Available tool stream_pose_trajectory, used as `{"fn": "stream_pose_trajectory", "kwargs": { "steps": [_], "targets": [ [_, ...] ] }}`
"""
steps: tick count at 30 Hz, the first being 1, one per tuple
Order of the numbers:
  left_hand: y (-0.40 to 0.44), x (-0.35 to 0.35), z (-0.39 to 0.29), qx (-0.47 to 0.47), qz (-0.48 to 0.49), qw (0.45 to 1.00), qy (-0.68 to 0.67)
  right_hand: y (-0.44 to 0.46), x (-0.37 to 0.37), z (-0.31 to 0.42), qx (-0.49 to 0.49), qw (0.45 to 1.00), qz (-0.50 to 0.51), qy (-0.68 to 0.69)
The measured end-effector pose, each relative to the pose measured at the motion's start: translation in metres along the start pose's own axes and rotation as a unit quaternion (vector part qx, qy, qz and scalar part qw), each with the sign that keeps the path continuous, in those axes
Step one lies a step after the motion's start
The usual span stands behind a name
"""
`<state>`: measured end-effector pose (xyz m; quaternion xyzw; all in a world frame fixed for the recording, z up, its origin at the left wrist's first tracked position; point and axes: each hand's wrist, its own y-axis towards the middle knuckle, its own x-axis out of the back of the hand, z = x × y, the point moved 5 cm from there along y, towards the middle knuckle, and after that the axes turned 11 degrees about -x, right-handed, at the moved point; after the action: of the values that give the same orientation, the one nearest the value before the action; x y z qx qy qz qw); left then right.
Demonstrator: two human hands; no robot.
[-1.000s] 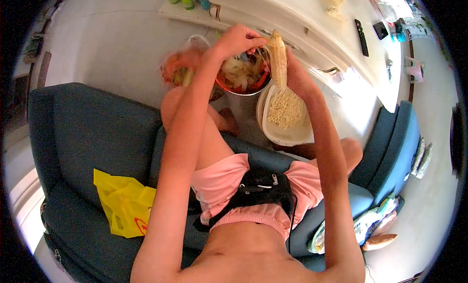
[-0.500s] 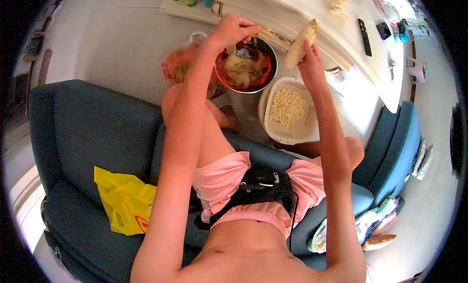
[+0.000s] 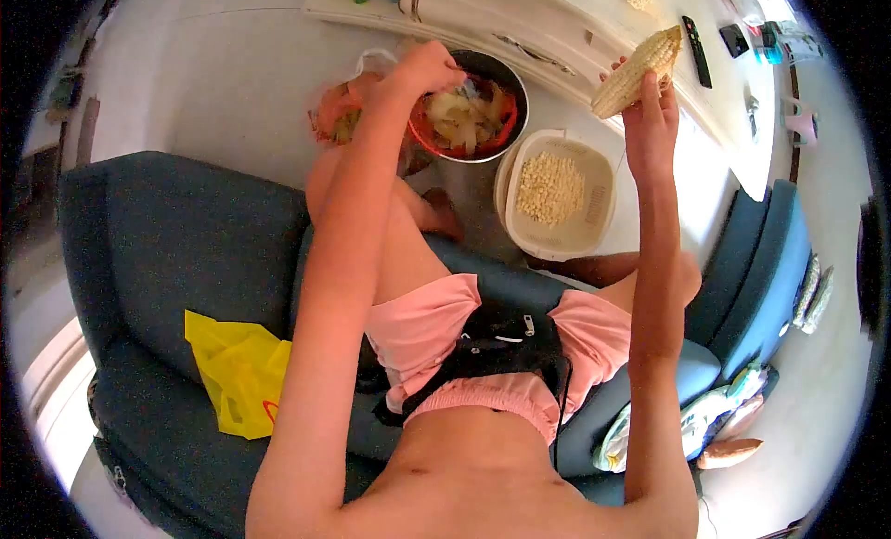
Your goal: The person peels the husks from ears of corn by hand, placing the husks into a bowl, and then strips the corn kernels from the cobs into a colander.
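My right hand (image 3: 652, 112) grips an ear of corn (image 3: 639, 73) with pale kernels, raised and tilted in front of the white cabinet. Its fingers wrap round the lower side of the ear. My left hand (image 3: 431, 69) is over the left rim of a round bin (image 3: 522, 121), its fingers curled together. Anything small between those fingers is hidden. Inside the bin, on a red liner, lie pale corn husks (image 3: 464, 121). Loose corn kernels (image 3: 549, 188) fill part of a cream plastic basket (image 3: 601, 219), which stands on the floor between my knees.
A white cabinet (image 3: 575, 33) runs across the front, with a remote control (image 3: 696, 52) and a phone (image 3: 734, 40) on top. A reddish plastic bag (image 3: 342, 112) stands left of the bin. A yellow bag (image 3: 237, 372) lies on the dark sofa (image 3: 176, 242).
My right hand has moved right with the ear of corn, which has tilted further over. My left hand has shifted slightly left and down, closer to the bin's rim.
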<state>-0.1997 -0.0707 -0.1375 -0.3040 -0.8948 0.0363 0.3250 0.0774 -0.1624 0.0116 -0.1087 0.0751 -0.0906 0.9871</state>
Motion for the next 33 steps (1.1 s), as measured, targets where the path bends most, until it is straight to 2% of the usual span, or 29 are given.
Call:
{"fn": "stream_pose_trajectory", "kwargs": {
  "steps": [2, 3, 5, 6, 8, 9, 11, 12, 14, 15, 17, 24, 27, 29, 33],
  "targets": [
    [0.002, -0.02, -0.006, -0.048, 0.035, 0.991, 0.119, -0.005, 0.001, -0.004, 0.005, 1.0, 0.008, 0.011],
    [0.001, -0.026, -0.004, -0.049, 0.039, 0.991, 0.121, -0.005, 0.0, -0.008, -0.005, 1.0, 0.006, 0.014],
    [0.001, -0.052, 0.01, -0.109, 0.093, 0.989, 0.023, -0.006, -0.001, -0.021, -0.016, 1.0, -0.001, 0.021],
    [0.001, -0.061, 0.018, -0.108, 0.098, 0.989, 0.024, -0.007, -0.003, -0.029, -0.034, 0.999, -0.004, 0.001],
    [-0.002, -0.063, 0.027, -0.014, 0.079, 0.986, 0.145, -0.008, -0.008, -0.042, -0.05, 0.998, 0.014, -0.028],
    [-0.003, -0.067, 0.027, -0.015, 0.083, 0.986, 0.146, -0.009, -0.007, -0.046, -0.052, 0.998, 0.01, -0.026],
    [-0.007, -0.06, 0.014, -0.036, -0.014, 0.955, 0.294, -0.015, -0.018, -0.053, -0.081, 0.996, -0.003, -0.032],
    [-0.005, -0.062, 0.014, -0.036, -0.009, 0.955, 0.295, -0.016, -0.021, -0.056, -0.078, 0.997, -0.003, -0.006],
    [-0.002, -0.057, 0.008, -0.104, -0.11, 0.924, 0.35, -0.015, -0.024, -0.064, -0.083, 0.996, -0.004, 0.021],
    [-0.001, -0.057, 0.01, -0.104, -0.107, 0.924, 0.351, -0.014, -0.026, -0.066, -0.088, 0.995, -0.002, 0.046],
    [-0.007, -0.055, -0.001, -0.108, -0.01, 0.935, 0.338, -0.013, -0.032, -0.065, -0.089, 0.995, 0.004, 0.054],
    [-0.01, -0.058, -0.003, -0.101, -0.013, 0.931, 0.352, -0.006, -0.035, -0.071, -0.08, 0.995, 0.014, 0.052],
    [-0.004, -0.067, 0.014, -0.097, 0.004, 0.94, 0.326, -0.005, -0.035, -0.072, -0.08, 0.996, 0.022, 0.031],
    [-0.002, -0.075, 0.034, -0.054, 0.01, 0.949, 0.31, -0.006, -0.036, -0.074, -0.08, 0.996, 0.02, 0.032],
    [0.008, -0.088, 0.061, -0.07, 0.026, 0.946, 0.314, -0.009, -0.037, -0.077, -0.081, 0.996, 0.015, 0.016]
  ]
}}
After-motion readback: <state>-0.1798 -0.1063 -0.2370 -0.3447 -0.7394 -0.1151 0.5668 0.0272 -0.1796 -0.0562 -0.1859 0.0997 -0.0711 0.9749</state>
